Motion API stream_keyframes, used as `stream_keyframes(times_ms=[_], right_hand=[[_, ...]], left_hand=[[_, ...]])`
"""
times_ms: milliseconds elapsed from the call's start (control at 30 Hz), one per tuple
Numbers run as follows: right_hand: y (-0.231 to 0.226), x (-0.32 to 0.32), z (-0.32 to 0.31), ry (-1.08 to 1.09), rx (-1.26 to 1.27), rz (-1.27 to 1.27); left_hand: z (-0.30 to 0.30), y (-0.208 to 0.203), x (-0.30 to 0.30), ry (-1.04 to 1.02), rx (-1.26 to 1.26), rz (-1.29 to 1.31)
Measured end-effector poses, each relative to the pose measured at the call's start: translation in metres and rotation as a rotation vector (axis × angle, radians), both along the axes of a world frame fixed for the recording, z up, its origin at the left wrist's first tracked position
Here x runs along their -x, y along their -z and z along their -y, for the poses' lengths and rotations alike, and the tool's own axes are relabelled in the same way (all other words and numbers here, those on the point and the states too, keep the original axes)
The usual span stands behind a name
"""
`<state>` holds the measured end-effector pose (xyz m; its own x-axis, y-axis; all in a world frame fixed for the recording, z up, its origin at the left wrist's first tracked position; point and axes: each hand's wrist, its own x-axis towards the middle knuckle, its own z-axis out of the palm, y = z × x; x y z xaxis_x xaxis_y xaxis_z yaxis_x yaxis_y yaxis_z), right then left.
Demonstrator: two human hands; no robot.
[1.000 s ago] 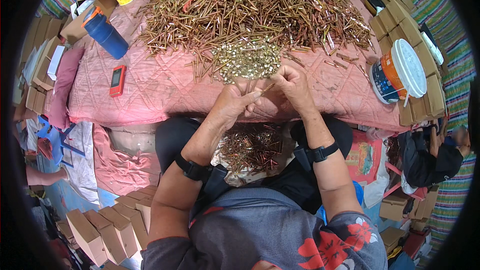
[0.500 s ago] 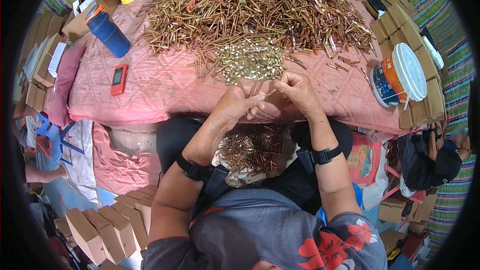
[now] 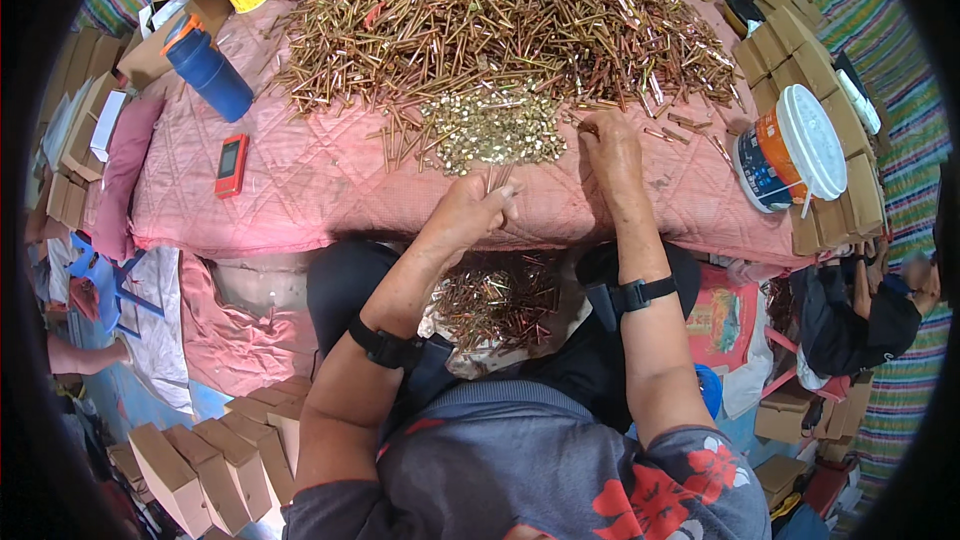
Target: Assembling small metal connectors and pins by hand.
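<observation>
Pink quilting (image 3: 562, 208) is stretching bare below the brass bits (image 3: 492, 130) to its edge; there the left hand (image 3: 468, 212) is pinching thin rods (image 3: 499, 176); right of the bits the right hand (image 3: 613, 153) is curling, grip unclear.

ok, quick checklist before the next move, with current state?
1. Left hand gripping: ok, thin rods stick out above its thumb.
2. Right hand loaded: cannot tell, fingertips hidden.
3. Small gold pieces close by: ok, heaped just beyond the left hand.
4. All rods inside the big heap: not ok, loose rods lie toward the bucket.
5. Blue bottle clear of both hands: ok, well off to the left.
</observation>
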<state>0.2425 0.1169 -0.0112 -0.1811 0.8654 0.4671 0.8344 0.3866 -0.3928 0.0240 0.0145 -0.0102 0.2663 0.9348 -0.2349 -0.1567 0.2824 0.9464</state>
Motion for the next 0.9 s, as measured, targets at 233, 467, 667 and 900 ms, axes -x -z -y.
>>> stream_keyframes(times_ms=[233,467,667,900], right_hand=[[-0.008,-0.001,0.002,0.11,0.212,0.07],[0.0,-0.002,0.006,-0.055,-0.007,0.031],[-0.005,-0.004,0.011,-0.143,0.443,-0.445],[-0.01,0.013,0.029,-0.509,0.891,-1.272]], left_hand=[[-0.001,0.003,0.005,-0.054,0.003,0.158],[-0.003,0.002,0.005,-0.066,0.035,0.135],[-0.003,0.0,0.003,-0.113,0.091,0.203],[0.001,-0.005,0.0,-0.054,0.01,0.076]])
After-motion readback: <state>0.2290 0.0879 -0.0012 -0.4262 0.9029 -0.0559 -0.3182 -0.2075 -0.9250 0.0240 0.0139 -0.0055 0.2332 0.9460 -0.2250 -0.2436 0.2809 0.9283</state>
